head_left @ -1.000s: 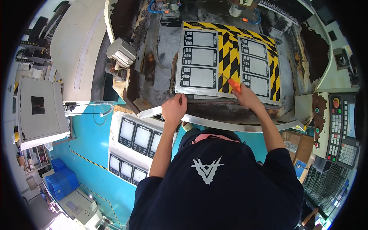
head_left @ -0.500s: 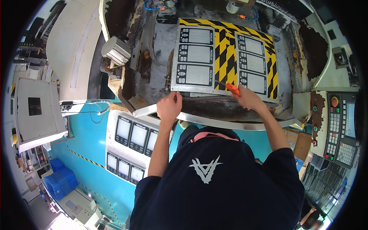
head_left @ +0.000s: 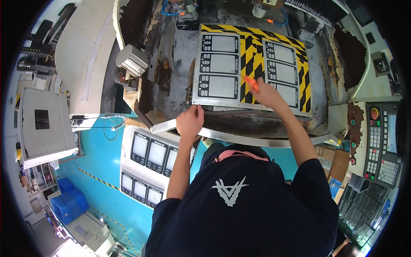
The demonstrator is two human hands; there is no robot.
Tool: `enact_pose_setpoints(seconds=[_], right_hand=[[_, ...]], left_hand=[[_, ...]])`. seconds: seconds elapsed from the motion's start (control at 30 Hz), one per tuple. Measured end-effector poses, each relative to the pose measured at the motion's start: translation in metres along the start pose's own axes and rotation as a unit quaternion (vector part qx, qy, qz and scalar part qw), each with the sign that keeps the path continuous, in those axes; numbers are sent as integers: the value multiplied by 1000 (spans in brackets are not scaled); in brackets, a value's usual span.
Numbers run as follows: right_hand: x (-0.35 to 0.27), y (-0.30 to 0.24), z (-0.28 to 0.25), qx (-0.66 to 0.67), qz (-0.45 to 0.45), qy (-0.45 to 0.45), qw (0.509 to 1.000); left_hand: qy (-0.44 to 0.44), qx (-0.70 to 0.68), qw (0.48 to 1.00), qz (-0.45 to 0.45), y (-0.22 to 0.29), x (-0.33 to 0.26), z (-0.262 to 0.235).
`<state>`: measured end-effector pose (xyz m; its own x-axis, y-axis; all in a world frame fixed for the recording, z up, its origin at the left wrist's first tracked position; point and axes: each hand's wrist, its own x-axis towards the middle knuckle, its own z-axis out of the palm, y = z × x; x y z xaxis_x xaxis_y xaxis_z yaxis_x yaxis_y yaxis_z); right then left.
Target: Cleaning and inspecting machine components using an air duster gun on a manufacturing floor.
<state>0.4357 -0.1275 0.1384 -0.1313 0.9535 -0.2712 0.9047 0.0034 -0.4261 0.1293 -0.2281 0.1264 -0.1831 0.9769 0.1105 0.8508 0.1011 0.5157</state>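
Note:
A flat metal panel (head_left: 222,64) with grey window cut-outs and yellow-black hazard stripes lies inside a grimy machine bed. My left hand (head_left: 190,121) rests on the panel's near edge, fingers curled against it. My right hand (head_left: 267,92) is over the striped middle of the panel and grips a small orange tool (head_left: 251,82) whose tip touches the surface. My dark shirt and forearms fill the lower centre of the view.
A second white panel (head_left: 147,165) with similar window cut-outs lies lower left on the blue floor. A machine control keypad (head_left: 381,141) stands at right. A grey cabinet (head_left: 43,124) is at left, blue crates (head_left: 68,203) below it. The rusty machine wall (head_left: 141,90) borders the panel's left.
My right hand has moved the orange tool up and left across the striped panel. My left hand stays at the panel's near edge.

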Motion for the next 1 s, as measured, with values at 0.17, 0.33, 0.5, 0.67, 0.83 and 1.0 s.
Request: enact_pose_setpoints(seconds=[0.17, 0.33, 0.5, 0.67, 0.83, 1.0], right_hand=[[18, -20, 3, 17, -7, -20, 1000], [31, -46, 13, 64, -4, -43, 997], [48, -74, 11, 60, -16, -63, 996], [81, -69, 7, 70, -32, 15, 997], [105, -47, 11, 59, -10, 14, 998], [96, -87, -17, 165, 41, -60, 984]], left_hand=[[6, 7, 1000, -1, -2, -4, 0], [5, 11, 1000, 4, -2, 0, 3], [6, 4, 1000, 4, -1, 3, 1], [11, 8, 1000, -2, -5, -4, -5], [7, 0, 1000, 14, -2, -5, 3], [17, -3, 1000, 7, -5, -5, -3]])
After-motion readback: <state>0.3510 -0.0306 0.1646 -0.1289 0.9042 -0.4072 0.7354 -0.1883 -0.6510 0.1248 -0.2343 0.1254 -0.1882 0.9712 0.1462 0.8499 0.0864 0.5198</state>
